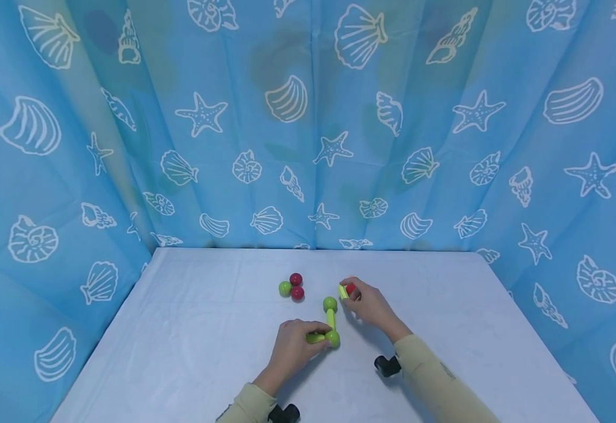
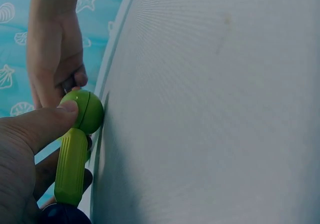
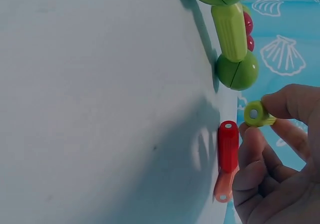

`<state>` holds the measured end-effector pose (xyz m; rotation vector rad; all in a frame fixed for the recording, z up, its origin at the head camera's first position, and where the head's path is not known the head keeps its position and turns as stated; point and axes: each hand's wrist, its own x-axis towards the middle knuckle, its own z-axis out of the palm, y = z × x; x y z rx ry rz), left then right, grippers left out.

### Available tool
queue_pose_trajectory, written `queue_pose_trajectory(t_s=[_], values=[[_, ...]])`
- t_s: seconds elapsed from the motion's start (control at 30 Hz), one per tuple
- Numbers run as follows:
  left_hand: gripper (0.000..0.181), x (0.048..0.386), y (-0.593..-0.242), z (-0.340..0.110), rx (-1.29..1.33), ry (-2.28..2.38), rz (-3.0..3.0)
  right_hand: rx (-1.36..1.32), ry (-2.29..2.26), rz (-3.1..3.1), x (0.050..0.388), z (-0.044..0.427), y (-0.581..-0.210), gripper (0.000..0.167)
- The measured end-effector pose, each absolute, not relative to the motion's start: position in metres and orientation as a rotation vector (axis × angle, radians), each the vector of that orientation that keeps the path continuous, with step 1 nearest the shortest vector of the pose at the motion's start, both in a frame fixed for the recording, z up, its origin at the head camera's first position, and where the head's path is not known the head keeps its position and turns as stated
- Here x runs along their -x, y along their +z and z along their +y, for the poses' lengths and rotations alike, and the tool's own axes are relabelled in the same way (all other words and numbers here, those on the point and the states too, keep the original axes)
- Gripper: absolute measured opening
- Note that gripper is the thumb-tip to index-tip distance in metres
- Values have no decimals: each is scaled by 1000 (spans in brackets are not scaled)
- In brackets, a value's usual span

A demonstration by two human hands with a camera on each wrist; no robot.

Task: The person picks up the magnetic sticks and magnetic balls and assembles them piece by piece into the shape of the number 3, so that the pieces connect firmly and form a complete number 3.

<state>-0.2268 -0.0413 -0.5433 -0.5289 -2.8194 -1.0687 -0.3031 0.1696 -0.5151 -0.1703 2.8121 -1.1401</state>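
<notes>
Ball-and-rod building toy pieces are joined in an L. A green ball [image 1: 332, 338] forms its corner, with one green rod [image 1: 331, 319] leading to a far green ball [image 1: 330, 303]. My left hand [image 1: 293, 346] grips the corner ball, its thumb on top, and lies around a second green rod [image 2: 70, 166]. A dark ball [image 2: 65, 215] shows at that rod's other end. Between thumb and fingertips, my right hand [image 1: 368, 302] pinches a loose yellow-green rod [image 3: 248, 115], apart from the far ball. Its round metal end faces the right wrist camera.
Two red balls [image 1: 296, 279] and a loose green ball [image 1: 285, 288] cluster left of the joined pieces. A red rod [image 3: 228, 146] and an orange rod [image 3: 223, 186] lie by my right hand. A shell-patterned blue curtain [image 1: 308, 147] surrounds the white table [image 1: 181, 329].
</notes>
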Motion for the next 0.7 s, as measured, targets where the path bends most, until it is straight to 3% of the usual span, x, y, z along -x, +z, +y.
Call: queue_pose_trajectory(t_s=[0.7], values=[[28,230,-546,-41,518,-1065,-2848,13,-1282,2655,338,144,-523,44]])
